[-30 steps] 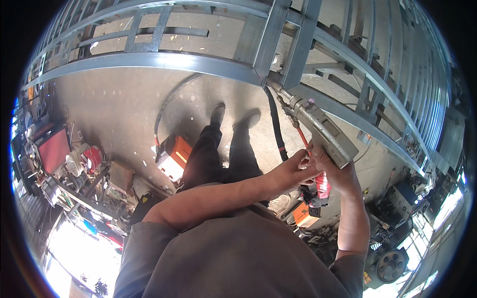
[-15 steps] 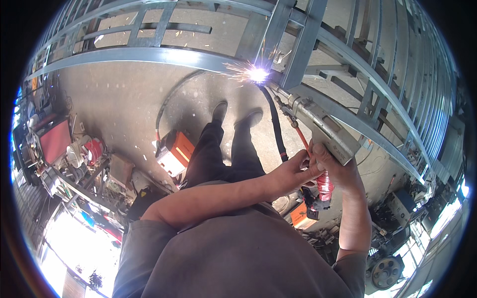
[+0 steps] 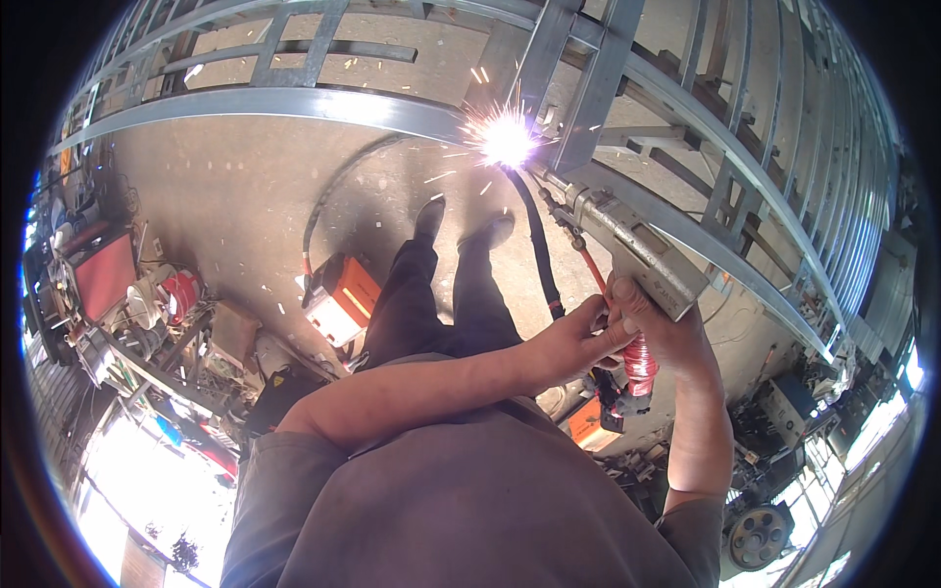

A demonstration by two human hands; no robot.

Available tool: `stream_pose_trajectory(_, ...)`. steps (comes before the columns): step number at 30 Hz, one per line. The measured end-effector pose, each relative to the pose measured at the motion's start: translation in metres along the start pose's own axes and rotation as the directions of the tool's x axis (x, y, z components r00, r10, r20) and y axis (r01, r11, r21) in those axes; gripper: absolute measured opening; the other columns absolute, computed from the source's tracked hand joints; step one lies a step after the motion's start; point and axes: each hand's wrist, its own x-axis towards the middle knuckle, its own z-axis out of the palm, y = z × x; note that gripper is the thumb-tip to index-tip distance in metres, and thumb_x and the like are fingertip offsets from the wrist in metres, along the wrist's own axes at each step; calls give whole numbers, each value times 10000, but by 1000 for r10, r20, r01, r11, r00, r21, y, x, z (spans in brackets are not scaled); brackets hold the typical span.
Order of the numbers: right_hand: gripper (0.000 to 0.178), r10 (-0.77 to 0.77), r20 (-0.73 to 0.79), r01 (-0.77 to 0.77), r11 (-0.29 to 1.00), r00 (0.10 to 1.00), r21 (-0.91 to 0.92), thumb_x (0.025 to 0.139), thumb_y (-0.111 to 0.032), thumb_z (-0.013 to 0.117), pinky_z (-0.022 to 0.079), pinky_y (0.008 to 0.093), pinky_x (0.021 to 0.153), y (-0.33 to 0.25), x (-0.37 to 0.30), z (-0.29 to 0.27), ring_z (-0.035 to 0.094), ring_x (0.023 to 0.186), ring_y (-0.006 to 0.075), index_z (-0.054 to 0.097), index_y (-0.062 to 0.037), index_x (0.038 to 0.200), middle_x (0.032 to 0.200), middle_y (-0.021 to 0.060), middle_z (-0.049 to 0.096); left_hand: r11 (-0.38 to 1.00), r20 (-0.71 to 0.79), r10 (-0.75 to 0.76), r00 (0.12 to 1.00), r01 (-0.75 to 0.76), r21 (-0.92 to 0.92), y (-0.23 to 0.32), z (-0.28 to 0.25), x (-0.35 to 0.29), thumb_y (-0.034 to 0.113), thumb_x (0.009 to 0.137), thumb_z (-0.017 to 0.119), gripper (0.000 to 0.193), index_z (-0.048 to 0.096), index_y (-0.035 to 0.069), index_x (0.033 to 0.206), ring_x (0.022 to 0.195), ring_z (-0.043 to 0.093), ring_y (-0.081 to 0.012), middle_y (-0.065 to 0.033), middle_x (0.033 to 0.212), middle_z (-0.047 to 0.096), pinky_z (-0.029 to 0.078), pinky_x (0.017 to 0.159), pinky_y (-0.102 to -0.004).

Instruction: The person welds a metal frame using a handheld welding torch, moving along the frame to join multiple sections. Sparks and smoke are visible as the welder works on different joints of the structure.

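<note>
My right hand (image 3: 667,331) is wrapped round the rear of a grey metal welding gun (image 3: 632,245), its thumb lying along the body. My left hand (image 3: 569,345) reaches across my body and closes on the gun's grip beside the right hand; the fingers partly hide what they hold. A red-wrapped section (image 3: 640,365) shows below both hands. The gun's nozzle points up and left to a bright white glow (image 3: 508,139) with sparks, at a joint of the grey metal frame (image 3: 294,106). A black hose (image 3: 537,235) runs from near the glow toward my hands.
Upright and slanted metal bars (image 3: 594,88) rise around the joint. An orange and white machine (image 3: 343,299) stands left of my legs, a cable running from it. Cluttered shelving (image 3: 147,367) is at the left. A second orange box (image 3: 595,423) sits below my hands.
The glow has grown larger and brighter, and its sparks spread more widely. The welding gun has shifted very slightly left; both hands keep the same hold.
</note>
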Motion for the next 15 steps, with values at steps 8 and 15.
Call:
stream_pose_trajectory(8, 401, 16, -31, -17, 1000, 999, -9, 1013, -421, 726, 510, 255, 610, 2, -5, 1, 643, 686, 91, 696, -23, 975, 744, 7, 651, 999, -17, 12, 1000, -11, 35, -4, 3, -1, 565, 1060, 549, 783, 355, -75, 1467, 1209, 633, -237, -208, 1334, 560, 566, 1022, -387)
stream_pose_trajectory(15, 371, 1, -28, -3, 998, 1000, -56, 1026, -387, 716, 511, 252, 607, 10, -7, -3, 645, 676, 92, 696, -17, 1001, 770, 17, 662, 999, -15, -2, 1000, 2, 32, -10, 4, 0, 586, 1051, 553, 806, 356, -76, 1465, 1183, 641, -222, -196, 1324, 561, 566, 1002, -378)
